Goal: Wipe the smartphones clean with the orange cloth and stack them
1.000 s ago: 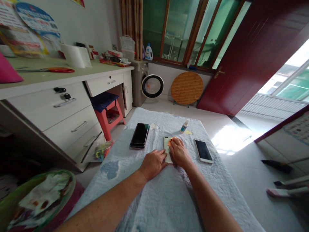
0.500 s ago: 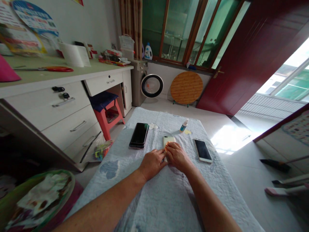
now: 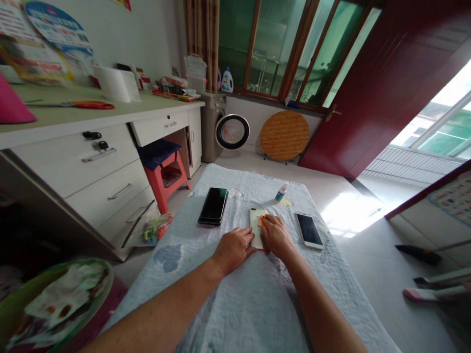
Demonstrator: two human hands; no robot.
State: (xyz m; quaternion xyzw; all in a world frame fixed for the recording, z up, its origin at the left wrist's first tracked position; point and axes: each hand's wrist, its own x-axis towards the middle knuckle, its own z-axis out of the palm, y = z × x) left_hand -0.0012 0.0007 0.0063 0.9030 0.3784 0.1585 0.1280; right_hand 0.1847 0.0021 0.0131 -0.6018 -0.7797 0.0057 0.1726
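A pale phone [image 3: 256, 226] lies back up on the cloth-covered table [image 3: 243, 304]. My left hand [image 3: 235, 249] rests at its left edge, with the fingers pressed together against its side. Bunched in my right hand [image 3: 276, 235] is an orange cloth [image 3: 262, 220], which touches the right part of the phone's back. To the left lie stacked dark phones [image 3: 214, 205]. A white-framed phone [image 3: 309, 230] lies to the right, screen up. Beyond my right hand stands a small spray bottle [image 3: 280, 193].
A bin [image 3: 106, 294] full of waste is at the lower left. Beside the desk [image 3: 73, 171] stands a red stool [image 3: 165, 171]. Farther back are a washing machine [image 3: 210, 132] with its door open and a round wooden board [image 3: 284, 135].
My right hand has moved right with the orange cloth, away from my left hand. More of the pale phone's back shows. My left hand has stayed almost in place.
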